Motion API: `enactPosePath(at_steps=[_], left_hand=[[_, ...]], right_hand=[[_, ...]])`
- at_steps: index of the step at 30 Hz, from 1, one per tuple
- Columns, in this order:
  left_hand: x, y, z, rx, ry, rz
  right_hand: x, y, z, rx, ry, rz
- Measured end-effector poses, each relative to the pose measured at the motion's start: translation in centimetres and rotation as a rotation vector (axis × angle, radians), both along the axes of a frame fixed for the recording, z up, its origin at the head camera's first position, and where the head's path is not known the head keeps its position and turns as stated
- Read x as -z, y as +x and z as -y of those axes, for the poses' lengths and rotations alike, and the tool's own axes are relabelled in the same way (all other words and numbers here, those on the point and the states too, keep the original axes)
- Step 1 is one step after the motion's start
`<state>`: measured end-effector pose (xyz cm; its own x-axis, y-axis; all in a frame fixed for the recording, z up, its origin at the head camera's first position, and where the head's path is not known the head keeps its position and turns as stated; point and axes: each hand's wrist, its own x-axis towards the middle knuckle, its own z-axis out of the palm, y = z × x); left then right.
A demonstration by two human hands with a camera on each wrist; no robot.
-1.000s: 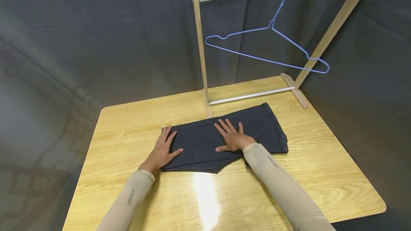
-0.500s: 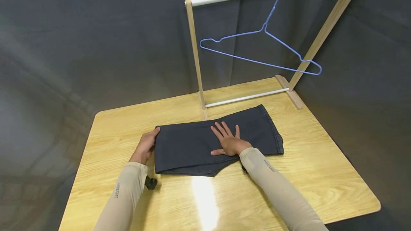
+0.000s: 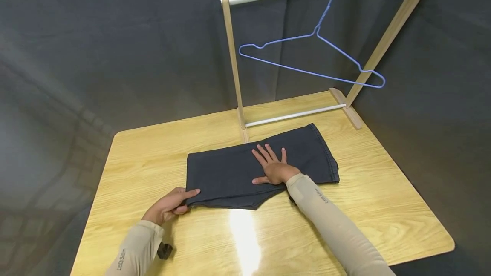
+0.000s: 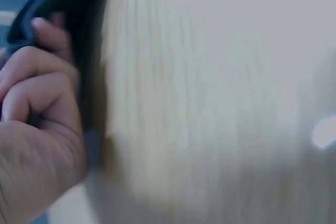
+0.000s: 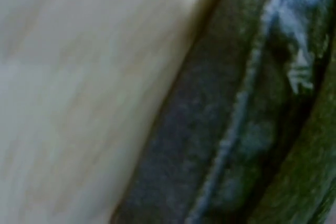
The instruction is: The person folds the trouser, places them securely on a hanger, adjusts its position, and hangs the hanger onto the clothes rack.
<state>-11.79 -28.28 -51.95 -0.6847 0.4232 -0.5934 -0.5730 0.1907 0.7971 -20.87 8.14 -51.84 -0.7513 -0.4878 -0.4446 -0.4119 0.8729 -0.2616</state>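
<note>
Dark navy folded pants (image 3: 226,171) lie on the worktop (image 3: 215,250), long axis roughly along its far edge, their near left corner pinched by the left hand (image 3: 168,206) while the right hand (image 3: 273,169) rests spread over their middle.

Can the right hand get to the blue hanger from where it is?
Probably yes: the right hand lies spread on the dark garment, gripping nothing, and nothing visible blocks the way to the blue hanger. It would need to leave the garment and reach forward and up.
</note>
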Motion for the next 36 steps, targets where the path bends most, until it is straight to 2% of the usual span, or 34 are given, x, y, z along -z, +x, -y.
enactPosePath(at_steps=[2,4,5,7,9,11,12,13,15,18,21,24,26,29,32,36], left_hand=[[0.4,0.4,0.4,-0.010,0.072,0.000],[0.5,0.7,0.4,-0.001,0.000,-0.057],[0.4,0.8,0.3,-0.001,-0.086,-0.100],[0.3,1.1,-0.3,0.016,-0.371,-0.245],[-0.2,1.6,-1.2,0.020,-0.704,-0.419],[-0.7,1.9,-2.1,-0.004,-0.922,-0.596],[-1.0,2.0,-2.4,-0.008,-0.978,-0.695],[-1.2,2.0,-2.8,-0.009,-0.989,-0.771],[-1.4,1.9,-3.3,0.028,-0.939,-0.874],[-1.3,1.5,-3.5,0.131,-0.882,-0.906],[-0.9,1.2,-3.6,0.205,-0.941,-0.895],[-0.6,1.2,-3.6,0.233,-1.008,-0.916],[-0.6,1.2,-3.7,0.233,-1.041,-0.928],[-0.8,1.0,-3.7,0.223,-1.083,-0.933],[-1.0,0.9,-3.9,0.244,-1.123,-0.901],[-1.3,0.5,-4.1,0.294,-1.119,-0.859]], right_hand=[[-0.1,0.0,-0.2,-0.002,-0.018,0.004],[-0.1,0.0,-0.4,-0.007,-0.024,0.010],[-0.1,0.0,-0.5,-0.009,-0.027,0.014],[-0.1,0.1,-0.8,-0.009,-0.019,0.020],[-0.2,0.2,-1.0,-0.013,-0.020,0.029],[-0.3,0.3,-1.1,-0.016,-0.027,0.034],[-0.4,0.3,-1.2,-0.013,-0.030,0.032],[-0.5,0.3,-1.2,-0.015,-0.031,0.022],[-0.5,0.2,-1.2,-0.012,-0.028,0.004],[-0.5,0.0,-1.3,-0.016,-0.035,-0.011],[-0.7,-0.3,-1.5,-0.045,-0.040,0.011],[-1.9,-1.3,-2.4,-0.085,-0.063,0.054],[-3.2,-2.8,-3.4,-0.073,-0.101,0.057],[-4.4,-5.7,-5.4,0.011,-0.153,-0.037],[-4.4,-8.3,-7.8,0.120,-0.095,-0.136],[-4.1,-10.1,-10.8,0.187,0.046,-0.106]])
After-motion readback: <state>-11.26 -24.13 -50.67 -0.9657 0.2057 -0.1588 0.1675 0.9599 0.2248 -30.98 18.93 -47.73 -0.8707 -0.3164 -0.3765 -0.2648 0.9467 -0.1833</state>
